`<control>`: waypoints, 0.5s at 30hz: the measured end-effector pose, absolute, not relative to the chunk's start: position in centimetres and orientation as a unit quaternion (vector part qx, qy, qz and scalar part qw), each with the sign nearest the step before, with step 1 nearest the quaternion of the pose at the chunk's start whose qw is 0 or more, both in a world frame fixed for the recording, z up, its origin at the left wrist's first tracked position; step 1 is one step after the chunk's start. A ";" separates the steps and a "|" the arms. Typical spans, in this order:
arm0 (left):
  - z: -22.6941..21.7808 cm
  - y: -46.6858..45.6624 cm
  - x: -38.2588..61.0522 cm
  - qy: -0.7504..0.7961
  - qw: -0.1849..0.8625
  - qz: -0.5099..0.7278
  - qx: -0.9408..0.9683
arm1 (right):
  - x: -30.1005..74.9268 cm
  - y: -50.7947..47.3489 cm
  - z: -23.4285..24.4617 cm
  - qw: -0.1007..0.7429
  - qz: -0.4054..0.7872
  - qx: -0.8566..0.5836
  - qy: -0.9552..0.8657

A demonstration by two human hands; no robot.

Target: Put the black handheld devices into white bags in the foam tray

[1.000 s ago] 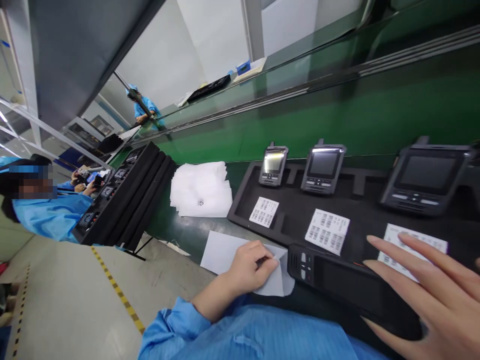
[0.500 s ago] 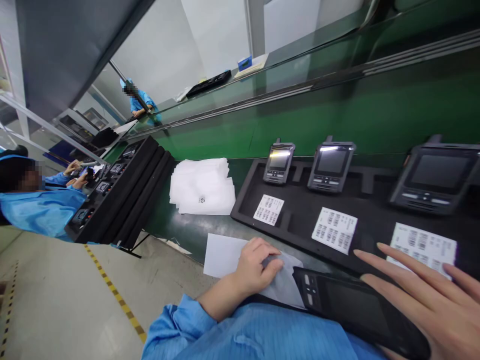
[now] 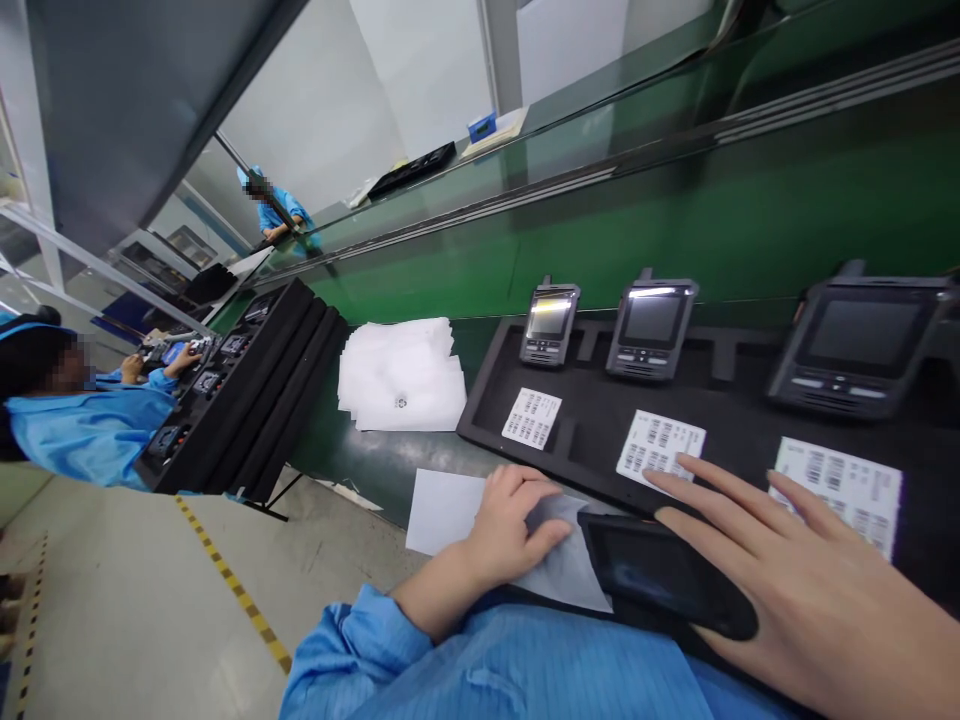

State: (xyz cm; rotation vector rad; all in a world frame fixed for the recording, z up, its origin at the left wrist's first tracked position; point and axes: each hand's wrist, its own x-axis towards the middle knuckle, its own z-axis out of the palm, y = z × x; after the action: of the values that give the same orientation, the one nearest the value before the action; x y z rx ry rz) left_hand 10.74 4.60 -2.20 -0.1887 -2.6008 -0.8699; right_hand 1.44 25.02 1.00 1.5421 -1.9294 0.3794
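My left hand (image 3: 517, 525) is closed on the near edge of a thin translucent white bag (image 3: 566, 560). A black handheld device with a dark screen (image 3: 652, 570) lies partly inside the bag's mouth, its lower end covered by the film. My right hand (image 3: 795, 570) is against the device's outer end, fingers stretched and spread above it, thumb low beside it. Those fingers hover over the black foam tray (image 3: 487, 410) and partly cover two barcode label sheets (image 3: 664, 445). Three similar handhelds (image 3: 649, 330) with stub antennas stand in the tray's far row.
A pile of white bags (image 3: 401, 375) lies on the green bench (image 3: 352, 450), left of the tray. Stacked black foam trays (image 3: 262, 390) stand further left, beside a co-worker in blue (image 3: 90, 430). A raised green ledge (image 3: 525, 240) runs behind.
My right hand has moved left, and the handheld has slid further into the bag, its buttons now covered. My left hand stays on the bag.
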 end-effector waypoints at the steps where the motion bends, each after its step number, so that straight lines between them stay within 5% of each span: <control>1: -1.8 4.4 10.7 -0.939 0.165 -0.294 -0.062 | 1.3 24.7 1.3 0.317 0.149 0.591 -0.726; 10: 5.6 5.7 8.7 -0.957 -0.173 -0.217 -0.089 | 2.0 23.5 2.8 0.225 0.351 0.528 -0.740; 15: 6.9 7.1 6.6 -0.944 -0.198 -0.246 -0.099 | 0.1 24.4 3.3 0.366 0.193 0.635 -0.653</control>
State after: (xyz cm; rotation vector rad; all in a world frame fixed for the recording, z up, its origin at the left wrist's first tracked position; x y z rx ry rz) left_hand 6.64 7.06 6.91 -0.3559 -3.4079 -0.8871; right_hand 0.08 24.39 3.28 1.6318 -1.6779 0.4954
